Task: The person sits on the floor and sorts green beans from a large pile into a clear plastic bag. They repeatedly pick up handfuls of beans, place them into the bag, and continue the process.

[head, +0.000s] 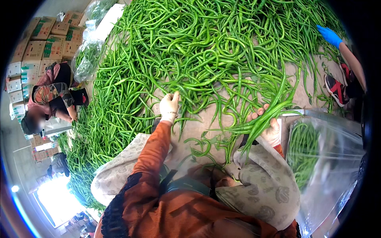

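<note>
Long green chili peppers (208, 59) lie in a broad, tangled heap on the floor before me. My right hand (272, 131), in a pale glove with bare fingertips, grips a loose bunch of green chili peppers (268, 117), their ends pointing both ways out of the palm. At the near edge of the heap is my left hand (169, 107), gloved in white. Its fingers are curled right beside some peppers, and whether one is pinched between them is unclear. A few stray peppers (205, 147) lie on the floor between my knees.
At my right stands a metal-edged container lined with clear plastic (330, 148), holding peppers (303, 148). A co-worker's blue-gloved hand (329, 35) reaches in at right, near a shoe (336, 89). Another person (53, 92) bends over the heap at left, near stacked cartons (53, 44) and a bag of peppers (86, 59).
</note>
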`<state>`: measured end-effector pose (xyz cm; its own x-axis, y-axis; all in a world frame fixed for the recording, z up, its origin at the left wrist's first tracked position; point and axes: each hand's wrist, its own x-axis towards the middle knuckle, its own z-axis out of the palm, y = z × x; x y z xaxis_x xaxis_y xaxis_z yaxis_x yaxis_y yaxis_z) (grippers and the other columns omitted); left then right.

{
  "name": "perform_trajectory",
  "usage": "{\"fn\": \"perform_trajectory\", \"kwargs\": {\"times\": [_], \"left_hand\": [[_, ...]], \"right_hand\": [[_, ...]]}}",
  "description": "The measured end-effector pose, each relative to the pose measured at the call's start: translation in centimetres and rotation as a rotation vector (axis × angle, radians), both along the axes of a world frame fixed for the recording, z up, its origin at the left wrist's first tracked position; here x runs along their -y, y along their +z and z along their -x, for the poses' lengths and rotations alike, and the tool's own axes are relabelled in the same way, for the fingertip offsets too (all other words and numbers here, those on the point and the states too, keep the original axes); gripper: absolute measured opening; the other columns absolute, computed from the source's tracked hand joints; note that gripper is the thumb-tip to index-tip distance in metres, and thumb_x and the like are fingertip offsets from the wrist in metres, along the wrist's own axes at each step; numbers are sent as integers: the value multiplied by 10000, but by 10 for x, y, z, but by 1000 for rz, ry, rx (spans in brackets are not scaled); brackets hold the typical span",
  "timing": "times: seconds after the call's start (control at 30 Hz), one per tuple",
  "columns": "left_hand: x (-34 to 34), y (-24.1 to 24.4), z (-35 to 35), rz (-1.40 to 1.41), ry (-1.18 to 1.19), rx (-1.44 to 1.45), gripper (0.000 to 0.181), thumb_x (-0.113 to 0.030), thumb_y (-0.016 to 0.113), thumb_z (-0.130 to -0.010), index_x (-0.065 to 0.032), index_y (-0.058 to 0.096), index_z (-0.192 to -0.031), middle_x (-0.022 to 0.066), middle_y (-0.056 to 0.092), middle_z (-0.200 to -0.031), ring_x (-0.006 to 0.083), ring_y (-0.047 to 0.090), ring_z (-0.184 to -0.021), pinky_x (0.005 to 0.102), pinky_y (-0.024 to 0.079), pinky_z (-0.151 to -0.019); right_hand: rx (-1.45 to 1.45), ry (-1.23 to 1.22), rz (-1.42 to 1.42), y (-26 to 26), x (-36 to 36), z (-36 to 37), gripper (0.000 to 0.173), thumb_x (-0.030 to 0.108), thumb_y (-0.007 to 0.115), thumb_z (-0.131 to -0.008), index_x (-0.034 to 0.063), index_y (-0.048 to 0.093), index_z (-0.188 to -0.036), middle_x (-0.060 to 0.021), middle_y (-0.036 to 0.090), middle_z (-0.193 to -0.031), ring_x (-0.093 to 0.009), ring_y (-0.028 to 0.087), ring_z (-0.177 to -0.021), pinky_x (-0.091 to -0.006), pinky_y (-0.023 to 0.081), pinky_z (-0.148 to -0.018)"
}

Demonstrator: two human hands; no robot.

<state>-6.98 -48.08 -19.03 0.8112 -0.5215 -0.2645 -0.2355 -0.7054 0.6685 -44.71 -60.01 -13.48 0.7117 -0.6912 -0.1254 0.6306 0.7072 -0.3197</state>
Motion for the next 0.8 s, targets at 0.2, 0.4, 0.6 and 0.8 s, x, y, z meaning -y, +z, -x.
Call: {"fn": "perform_trajectory", "kwargs": {"times": [0.2,0.4,0.6,0.8], "left_hand": [[4,-31,-61,-26,360,234,599,-514,720,-770,45,613,-956,162,652,-804,276,611,-707,364,495,-679],[-23,-37,-161,25,383,-346,182,-181,766,-750,-64,632,-794,17,565,-596,141,481,-403,270,371,-358],[-15,-5,-91,201,320,-232,257,-104,756,-710,-1,626,-907,40,601,-704,136,501,-532,292,407,-478],[19,11,7,255,277,-615,325,-179,801,-737,1,644,-957,84,659,-844,162,603,-653,309,492,-574]], "right_hand": [[19,22,-2,1,-4,-16,526,280,773,-749,135,513,-1183,-54,600,-1055,-270,583,-1012,-511,390,-996],[9,37,-49,4,-8,-28,543,278,776,-740,122,505,-1185,-51,607,-1025,-269,587,-989,-502,395,-979],[-25,3,-10,-1,-4,-10,538,274,777,-741,124,515,-1186,-57,609,-1043,-273,591,-997,-504,398,-980],[-31,16,-1,4,-4,-20,535,255,774,-739,102,524,-1186,-71,616,-1037,-283,606,-978,-510,405,-971]]}}
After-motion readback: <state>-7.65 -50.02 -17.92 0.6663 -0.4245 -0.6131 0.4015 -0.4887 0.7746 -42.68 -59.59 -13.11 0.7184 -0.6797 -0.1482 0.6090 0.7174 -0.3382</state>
